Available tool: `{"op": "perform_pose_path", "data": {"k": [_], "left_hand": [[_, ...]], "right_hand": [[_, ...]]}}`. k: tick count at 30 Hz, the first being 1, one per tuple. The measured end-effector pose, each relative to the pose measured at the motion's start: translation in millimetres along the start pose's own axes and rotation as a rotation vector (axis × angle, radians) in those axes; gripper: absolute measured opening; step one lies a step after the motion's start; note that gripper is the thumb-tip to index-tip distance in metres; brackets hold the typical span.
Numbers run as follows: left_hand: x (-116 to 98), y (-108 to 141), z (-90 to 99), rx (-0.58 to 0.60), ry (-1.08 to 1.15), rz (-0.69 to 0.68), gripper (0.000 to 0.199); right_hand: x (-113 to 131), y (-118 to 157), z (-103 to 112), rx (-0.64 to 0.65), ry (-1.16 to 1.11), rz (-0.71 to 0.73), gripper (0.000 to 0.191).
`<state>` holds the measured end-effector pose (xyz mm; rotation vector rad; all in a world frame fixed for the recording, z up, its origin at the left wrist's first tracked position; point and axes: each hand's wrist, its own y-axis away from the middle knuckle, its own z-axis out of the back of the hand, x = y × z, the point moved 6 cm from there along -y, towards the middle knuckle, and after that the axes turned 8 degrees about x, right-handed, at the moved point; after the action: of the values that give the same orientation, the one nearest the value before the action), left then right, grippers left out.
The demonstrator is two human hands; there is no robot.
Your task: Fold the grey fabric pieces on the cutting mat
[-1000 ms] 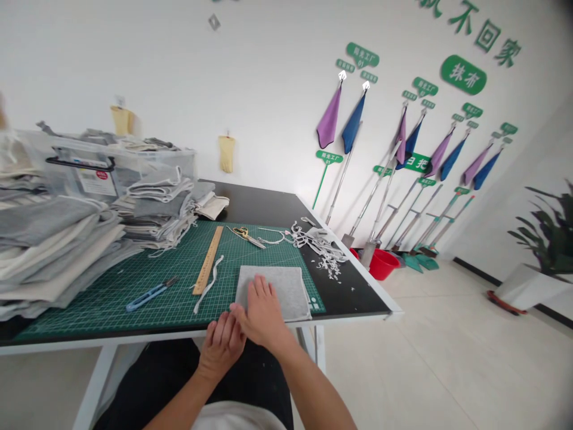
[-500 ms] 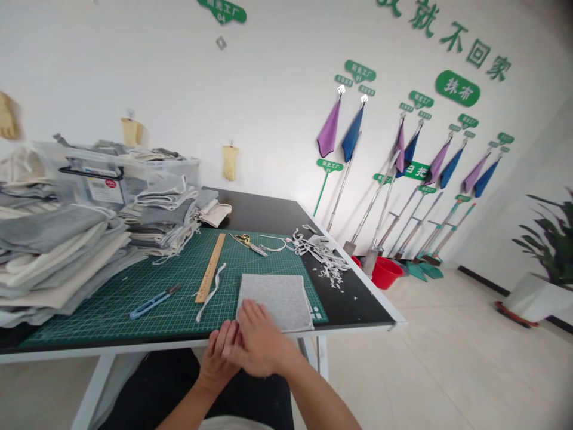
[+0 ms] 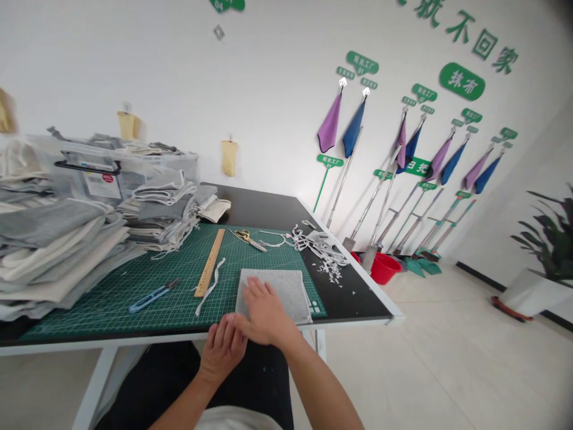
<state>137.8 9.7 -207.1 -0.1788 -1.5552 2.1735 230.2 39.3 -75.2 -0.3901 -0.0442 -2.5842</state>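
A grey folded cloth (image 3: 286, 288) lies flat on the green cutting mat (image 3: 170, 280) near the table's front edge. My right hand (image 3: 265, 312) rests palm down on the cloth's near left part, fingers spread. My left hand (image 3: 222, 349) sits at the table's front edge beside the cloth's near left corner, fingers together and touching the right hand. Whether it pinches the cloth's edge is hidden.
A wooden ruler (image 3: 209, 262), a white strip (image 3: 208, 286), blue snips (image 3: 152, 295) and scissors (image 3: 247, 237) lie on the mat. Folded cloth stacks (image 3: 58, 251) and a clear bin (image 3: 102, 173) fill the left. White trimmings (image 3: 324, 251) lie at right. Mops and a red bucket (image 3: 384, 267) stand beyond.
My right hand slid back to the cloth's near edge, then forward again onto it. The left hand stayed at the near left corner. The view shifted slightly.
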Motion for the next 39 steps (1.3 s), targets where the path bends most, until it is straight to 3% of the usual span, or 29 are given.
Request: {"op": "perform_pose_path", "data": {"k": [2,3,6,8,13,24,27,30,32,36,39], "left_hand": [[0.3,0.0,-0.2,0.002,-0.008,-0.011,0.04],[0.5,0.1,-0.5,0.002,-0.014,-0.015,0.04],[0.5,0.9,-0.7,-0.024,-0.037,-0.028,0.039],[0.4,2.2,-1.1,-0.033,-0.048,-0.029,0.039],[1.9,5.5,-3.8,0.022,-0.009,-0.011,0.041],[2.3,6.4,-4.4,0.03,0.013,0.014,0.048],[2.7,7.5,-5.1,0.025,0.012,0.017,0.048],[2.4,7.9,-6.4,0.024,0.016,0.016,0.05],[2.1,7.6,-6.3,0.016,0.015,0.016,0.05],[2.4,7.4,-6.3,0.022,0.016,0.015,0.048],[2.7,8.2,-6.3,0.034,0.024,0.009,0.047]], "right_hand": [[-15.0,-4.2,1.1,-0.054,-0.004,-0.242,0.08],[-15.9,-7.5,-2.1,-0.014,-0.026,-0.245,0.081],[6.9,-14.3,-15.1,0.227,-0.138,0.14,0.07],[15.7,-12.7,-14.8,0.276,-0.183,0.296,0.066],[-19.8,-10.5,-7.0,0.119,-0.016,0.003,0.079],[-123.4,1.6,7.6,0.085,0.137,-0.397,0.083],[-138.8,1.1,16.2,0.057,0.157,-0.503,0.082],[-130.1,-0.9,20.6,-0.01,0.193,-0.476,0.084],[-112.6,-5.9,16.5,-0.008,0.191,-0.374,0.085],[-73.1,-22.7,-2.1,0.149,0.094,-0.126,0.085],[-59.3,-35.8,-5.2,0.199,0.052,-0.06,0.081]]}}
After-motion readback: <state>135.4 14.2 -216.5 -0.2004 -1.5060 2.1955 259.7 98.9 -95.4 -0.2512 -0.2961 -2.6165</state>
